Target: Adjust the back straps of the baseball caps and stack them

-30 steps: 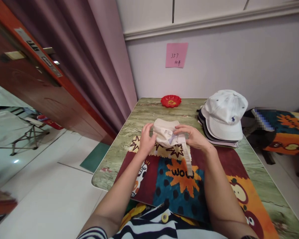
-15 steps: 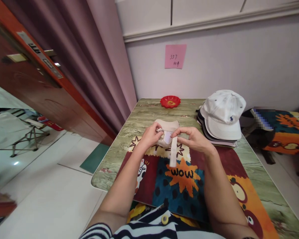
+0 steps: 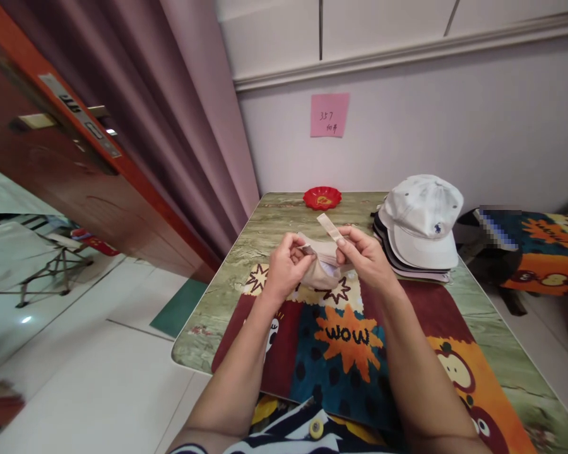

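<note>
A beige cap is held just above the colourful cartoon mat on the table. My left hand pinches the cap's back edge at the small metal buckle. My right hand grips the cap's beige strap, whose free end sticks up and away from me. Both hands hold the cap between them, close together.
A stack of caps with a white one on top sits at the right of the green marbled table. A red dish stands by the wall. A pink note hangs above. Curtain and door are left; floor lies beyond the table's left edge.
The cap was lifted off the mat. The strap, which hung down toward me, now points up and away in my right hand. My left hand moved to the buckle.
</note>
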The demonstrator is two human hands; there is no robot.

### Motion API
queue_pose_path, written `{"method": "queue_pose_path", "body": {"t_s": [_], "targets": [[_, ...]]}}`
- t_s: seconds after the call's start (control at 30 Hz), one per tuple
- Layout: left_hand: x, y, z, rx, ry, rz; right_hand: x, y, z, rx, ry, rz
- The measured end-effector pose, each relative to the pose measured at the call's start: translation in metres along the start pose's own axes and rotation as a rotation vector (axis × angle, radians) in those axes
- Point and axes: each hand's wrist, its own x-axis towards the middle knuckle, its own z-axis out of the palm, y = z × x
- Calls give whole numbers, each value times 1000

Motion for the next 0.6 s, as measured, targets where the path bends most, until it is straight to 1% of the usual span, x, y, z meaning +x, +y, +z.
{"method": "queue_pose_path", "body": {"t_s": [0.1,0.17,0.23,0.33,0.43,0.5,0.6], "targets": [[-1,1,3,55,8,27,0,3,1,-23,-29,43],[-2,1,3,67,11,36,0,5,0,-74,-18,74],[-1,0,4,78,12,52,0,6,0,-145,11,96],[-2,0,5,94,-3,91,0,7,-1,-232,61,87],[-2,0,6,93,-13,131,0,8,-2,-245,133,82],[-1,-1,5,76,28,132,0,8,-2,-229,175,91],[1,-2,1,59,138,94,-1,8,-3,-234,196,101]]}}
